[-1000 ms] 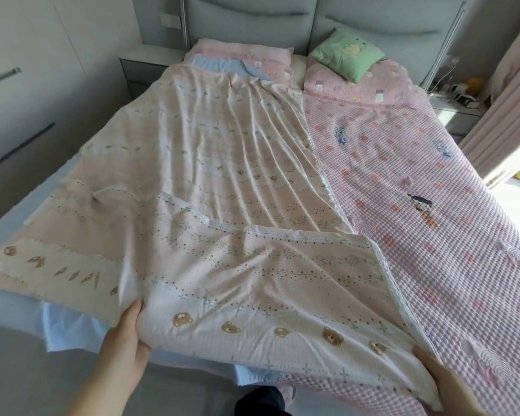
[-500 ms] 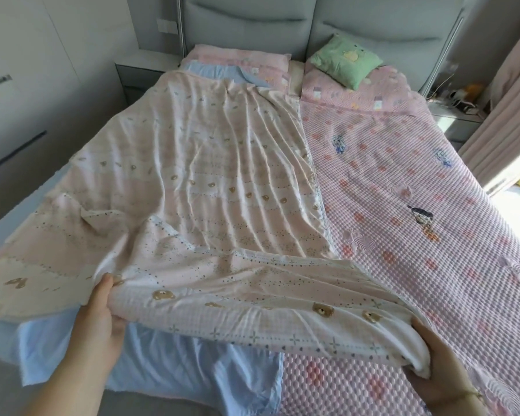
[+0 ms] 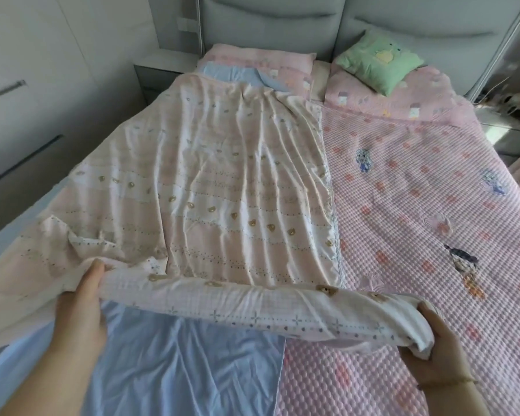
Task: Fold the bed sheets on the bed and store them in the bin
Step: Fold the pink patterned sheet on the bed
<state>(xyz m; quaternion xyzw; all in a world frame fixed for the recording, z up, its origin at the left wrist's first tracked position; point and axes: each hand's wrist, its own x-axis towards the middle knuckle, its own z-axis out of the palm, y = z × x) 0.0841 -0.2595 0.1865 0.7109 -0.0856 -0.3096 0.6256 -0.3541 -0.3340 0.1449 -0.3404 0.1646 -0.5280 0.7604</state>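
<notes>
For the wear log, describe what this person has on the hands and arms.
Both hands are bare: no gloves on the left hand or the right hand, and no rings on the fingers that show. Both forearms are uncovered, with no sleeve in view. The only thing worn is a thin band round the right wrist; its details are too small to tell.

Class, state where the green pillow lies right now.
Head view: the green pillow lies upper right, by the grey headboard, right of the pink pillow.
</notes>
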